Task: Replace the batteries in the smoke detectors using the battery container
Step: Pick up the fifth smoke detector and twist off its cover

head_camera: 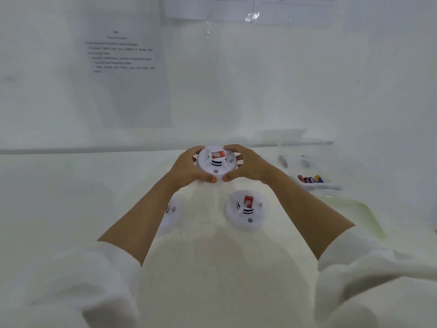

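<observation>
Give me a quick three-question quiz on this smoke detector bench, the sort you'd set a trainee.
1. True or false: the left hand and right hand both grip one smoke detector.
2. How many smoke detectors are in view?
3. The battery container lies: A to the person's left, B to the person's right, C nowhere in view?

Key: 1 true, fingers curl round its rim. 2 three: the held one, a near detector and a half-hidden detector behind the left forearm. 3 B.
</observation>
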### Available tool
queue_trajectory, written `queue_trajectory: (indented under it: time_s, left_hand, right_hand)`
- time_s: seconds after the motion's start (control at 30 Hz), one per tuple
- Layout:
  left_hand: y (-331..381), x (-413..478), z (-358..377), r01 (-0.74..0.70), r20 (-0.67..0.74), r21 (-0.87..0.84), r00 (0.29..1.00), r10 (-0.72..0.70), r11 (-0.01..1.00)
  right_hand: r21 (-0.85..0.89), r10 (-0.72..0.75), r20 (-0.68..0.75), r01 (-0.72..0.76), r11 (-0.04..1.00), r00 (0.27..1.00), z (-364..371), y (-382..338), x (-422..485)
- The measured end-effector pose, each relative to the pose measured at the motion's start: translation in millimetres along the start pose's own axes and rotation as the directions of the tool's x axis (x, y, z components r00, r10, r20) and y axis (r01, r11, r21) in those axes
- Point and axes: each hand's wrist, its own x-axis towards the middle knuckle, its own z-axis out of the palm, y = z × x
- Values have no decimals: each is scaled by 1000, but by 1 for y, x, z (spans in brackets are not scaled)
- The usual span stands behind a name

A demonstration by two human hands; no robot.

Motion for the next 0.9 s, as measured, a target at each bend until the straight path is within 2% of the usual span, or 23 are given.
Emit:
queue_trajectory:
  time_s: [0.5,0.9]
  left_hand:
    - [49,37,98,-22,53,47,998,19,999]
    - [71,67,182,30,-41,-8,999,-30,1000]
  right_hand:
    - [64,25,-60,-21,998,998,-89,65,-35]
    - [87,-22,37,18,996,999,-159,122,-42]
